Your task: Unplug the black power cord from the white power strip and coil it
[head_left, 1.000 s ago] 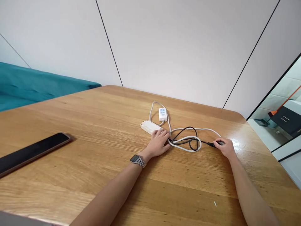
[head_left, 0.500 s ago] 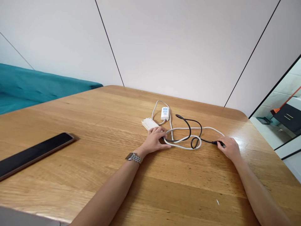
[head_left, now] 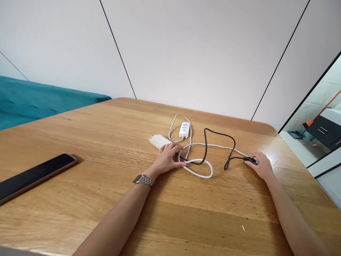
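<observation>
At mid-frame on the desk (head_left: 80, 199), the left hand (head_left: 167, 158) presses flat, fingers spread, on the white cable (head_left: 198, 174) beside the white adapter (head_left: 159, 140); the right hand (head_left: 262, 165) pinches the black cable's (head_left: 205, 147) plug. The black lead lies partly drawn out, one loop still crossing the white. A remote (head_left: 184, 129) sits behind; a phone (head_left: 34, 176) lies lower left. No containers show.

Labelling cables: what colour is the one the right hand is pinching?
Black cable, end pinched in the right hand; head view shows it.

My right hand (head_left: 262, 165) now pulls the thin black cable (head_left: 216, 142) farther out of the thick white cord's (head_left: 198, 167) loops, so it stretches wider.
</observation>
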The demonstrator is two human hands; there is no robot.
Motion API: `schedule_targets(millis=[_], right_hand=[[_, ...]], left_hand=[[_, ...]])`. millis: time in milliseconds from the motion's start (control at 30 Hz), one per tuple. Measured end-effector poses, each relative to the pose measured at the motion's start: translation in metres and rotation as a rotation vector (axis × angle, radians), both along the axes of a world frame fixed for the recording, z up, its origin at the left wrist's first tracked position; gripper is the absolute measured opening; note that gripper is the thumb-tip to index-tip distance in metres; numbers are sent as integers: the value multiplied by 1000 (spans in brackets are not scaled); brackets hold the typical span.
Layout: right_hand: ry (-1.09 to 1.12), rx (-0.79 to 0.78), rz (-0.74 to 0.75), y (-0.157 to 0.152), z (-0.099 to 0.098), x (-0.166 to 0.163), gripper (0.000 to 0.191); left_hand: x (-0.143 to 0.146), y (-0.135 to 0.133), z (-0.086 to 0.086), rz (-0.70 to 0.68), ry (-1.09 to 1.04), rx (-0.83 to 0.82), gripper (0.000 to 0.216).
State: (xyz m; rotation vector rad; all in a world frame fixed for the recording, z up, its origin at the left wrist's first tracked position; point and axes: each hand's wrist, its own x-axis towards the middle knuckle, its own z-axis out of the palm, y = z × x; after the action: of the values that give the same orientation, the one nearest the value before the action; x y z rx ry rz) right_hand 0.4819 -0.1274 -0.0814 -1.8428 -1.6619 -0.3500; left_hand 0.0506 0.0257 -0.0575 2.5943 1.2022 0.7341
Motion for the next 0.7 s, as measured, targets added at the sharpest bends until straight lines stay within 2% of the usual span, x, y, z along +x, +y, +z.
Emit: schedule_targets(millis=[100,200,300,433,567,700], right_hand=[[21,-1,-143,-2,-1,6,34],[1,-3,-345,-4,0,7,31],[-3,-45,-521,-5,6,4,28],[40,-125,-723,-8,17,2,29],[230,-144,-819,-14,21,11,29],[440,8,-883,-18,15,25,27]], left_hand=[[0,-1,0,52,29,12,63],[1,-2,1,125,69,36,48],[3,-4,4,217,123,41,37],[4,-6,7,308,163,19,36],[-3,-1,6,280,168,23,38],[-14,6,2,211,162,29,37]])
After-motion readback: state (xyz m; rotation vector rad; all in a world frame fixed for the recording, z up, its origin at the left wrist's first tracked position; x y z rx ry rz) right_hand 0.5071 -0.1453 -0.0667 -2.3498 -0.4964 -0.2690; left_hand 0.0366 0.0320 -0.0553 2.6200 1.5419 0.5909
